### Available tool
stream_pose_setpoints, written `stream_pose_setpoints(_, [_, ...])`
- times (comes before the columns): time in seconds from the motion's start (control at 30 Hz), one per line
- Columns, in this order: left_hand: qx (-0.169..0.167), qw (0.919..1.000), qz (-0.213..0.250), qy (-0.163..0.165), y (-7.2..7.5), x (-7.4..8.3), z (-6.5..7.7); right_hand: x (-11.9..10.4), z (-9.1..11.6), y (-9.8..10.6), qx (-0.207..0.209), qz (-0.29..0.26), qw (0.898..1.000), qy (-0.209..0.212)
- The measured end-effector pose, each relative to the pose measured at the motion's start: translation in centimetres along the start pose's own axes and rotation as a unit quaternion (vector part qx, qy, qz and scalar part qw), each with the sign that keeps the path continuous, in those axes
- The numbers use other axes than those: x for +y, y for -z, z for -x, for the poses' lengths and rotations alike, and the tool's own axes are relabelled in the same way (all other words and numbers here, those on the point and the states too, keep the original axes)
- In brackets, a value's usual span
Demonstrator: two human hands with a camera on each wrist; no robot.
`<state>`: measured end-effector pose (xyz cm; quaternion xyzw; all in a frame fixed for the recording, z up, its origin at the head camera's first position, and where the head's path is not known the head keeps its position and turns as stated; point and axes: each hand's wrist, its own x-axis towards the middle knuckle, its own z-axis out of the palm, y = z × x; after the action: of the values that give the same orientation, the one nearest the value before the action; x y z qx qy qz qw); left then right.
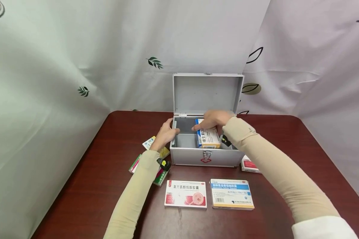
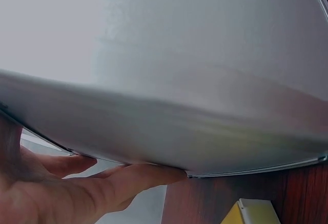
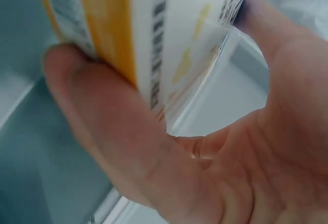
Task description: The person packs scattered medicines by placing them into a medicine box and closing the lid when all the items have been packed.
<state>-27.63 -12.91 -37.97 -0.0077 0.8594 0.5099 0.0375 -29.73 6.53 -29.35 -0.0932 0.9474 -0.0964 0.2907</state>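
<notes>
An aluminium case [image 1: 186,157] with a red cross emblem stands with its lid raised at the back of the table. My right hand [image 1: 216,118] grips a white, blue and yellow medicine box [image 1: 208,138] inside the case. In the right wrist view, fingers [image 3: 115,116] curl round the yellow edge of this box, with the thumb on its opposite side. At the case's left wall, my left hand [image 1: 166,133] holds the rim, thumb inside and fingers outside. The left wrist view shows those fingers [image 2: 128,183] along the metal edge.
In front of the case lie a red-and-white medicine box [image 1: 185,191] and a blue-and-white one [image 1: 231,196]. Several small boxes, one of them green [image 1: 159,179], lie partly under my left forearm. Another red-and-white box [image 1: 249,165] sits by the case's right front corner.
</notes>
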Motion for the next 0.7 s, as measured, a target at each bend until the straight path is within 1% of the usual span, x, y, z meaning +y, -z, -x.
stream_pose_setpoints(0.17, [0.008, 0.9998, 0.012, 0.012, 0.1, -0.2, 0.1, -1.4, -1.2, -1.3, -0.012, 0.025, 1.0, 0.003])
stream_pose_setpoints(0.33, [0.009, 0.9996, 0.013, 0.025, 0.0, -0.4, 0.3, -2.3, -2.3, -2.3, -0.037, -0.017, 0.999, -0.002])
stream_pose_setpoints(0.4, [0.012, 0.9995, 0.012, 0.025, -0.1, -0.5, 0.3, -2.7, -2.1, -2.5, -0.037, -0.015, 0.999, 0.007])
stream_pose_setpoints(0.53, [0.013, 0.9996, 0.013, 0.02, -0.3, -0.2, 0.3, -3.4, -2.2, -2.7, -0.034, 0.021, 0.999, 0.02])
stream_pose_setpoints(0.63, [0.008, 0.9998, 0.018, 0.009, -0.5, 0.0, 0.3, -3.8, -3.1, -3.0, -0.046, 0.02, 0.999, 0.016])
stream_pose_setpoints(0.7, [0.004, 0.9996, 0.026, 0.004, -0.6, 0.2, 0.4, -4.1, -3.7, -3.2, -0.059, 0.01, 0.998, 0.015])
